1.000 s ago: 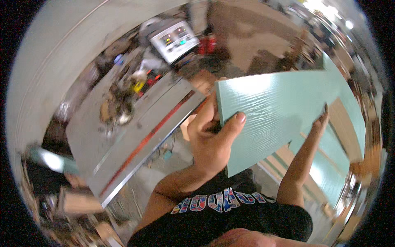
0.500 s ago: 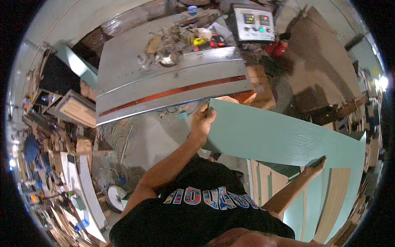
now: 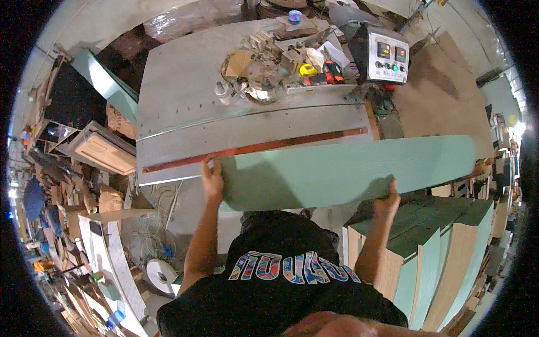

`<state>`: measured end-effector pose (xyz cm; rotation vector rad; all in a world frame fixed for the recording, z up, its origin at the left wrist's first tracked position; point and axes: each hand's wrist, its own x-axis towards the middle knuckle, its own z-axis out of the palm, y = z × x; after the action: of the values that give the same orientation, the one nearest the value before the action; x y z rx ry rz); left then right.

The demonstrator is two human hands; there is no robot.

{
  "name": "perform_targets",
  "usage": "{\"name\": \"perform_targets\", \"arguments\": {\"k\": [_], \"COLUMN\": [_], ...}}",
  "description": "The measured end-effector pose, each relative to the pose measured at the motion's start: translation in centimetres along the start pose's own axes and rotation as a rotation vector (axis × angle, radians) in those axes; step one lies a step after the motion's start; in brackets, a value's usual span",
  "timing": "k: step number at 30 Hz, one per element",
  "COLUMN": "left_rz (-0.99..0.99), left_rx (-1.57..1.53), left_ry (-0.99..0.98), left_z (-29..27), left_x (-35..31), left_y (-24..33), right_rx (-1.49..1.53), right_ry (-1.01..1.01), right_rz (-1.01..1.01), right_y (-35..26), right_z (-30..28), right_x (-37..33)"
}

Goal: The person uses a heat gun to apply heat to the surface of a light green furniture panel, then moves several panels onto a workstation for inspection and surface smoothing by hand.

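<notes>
Green board (image 3: 325, 174): satin face, finely ridged
Worktable (image 3: 179, 101): smooth, dull grey, metal-looking
Wrapped bundle (image 3: 191, 19): glossy clear plastic film
Shirt (image 3: 264, 297): matt black cloth
Control box (image 3: 386, 68): silvery, metal-looking front

panel (image 3: 337, 174): pale green | strip (image 3: 258, 149): reddish-brown | shirt (image 3: 224, 306): black, multicoloured lettering (image 3: 292, 268)

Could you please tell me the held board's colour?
The board is pale green, clearest in the head view.

Table (image 3: 196, 123) beyond panel (image 3: 320, 175); boards (image 3: 428, 253) right
</notes>
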<state>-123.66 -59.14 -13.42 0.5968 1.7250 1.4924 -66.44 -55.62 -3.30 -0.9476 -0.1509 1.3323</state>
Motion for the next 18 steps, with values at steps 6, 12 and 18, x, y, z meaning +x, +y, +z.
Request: {"name": "perform_targets", "arguments": {"k": [6, 12, 18], "left_rz": [0.212, 0.192, 0.118], "left_rx": [0.31, 0.482, 0.612], "left_ry": [0.036, 0.055, 0.102], "left_z": [-9.9, -15.2, -15.4], "left_x": [13.7, 23.5, 28.5], "left_y": [1.2, 3.0, 5.2], "right_rx": [-0.056, 0.058, -0.056], "right_ry": [0.074, 0.102, 0.232], "right_rz": [0.215, 0.43, 0.531], "right_y": [14.7, 24.6, 28.8], "right_z": [4.9, 6.5, 8.5], "right_x": [2.0, 3.8, 4.6]}}
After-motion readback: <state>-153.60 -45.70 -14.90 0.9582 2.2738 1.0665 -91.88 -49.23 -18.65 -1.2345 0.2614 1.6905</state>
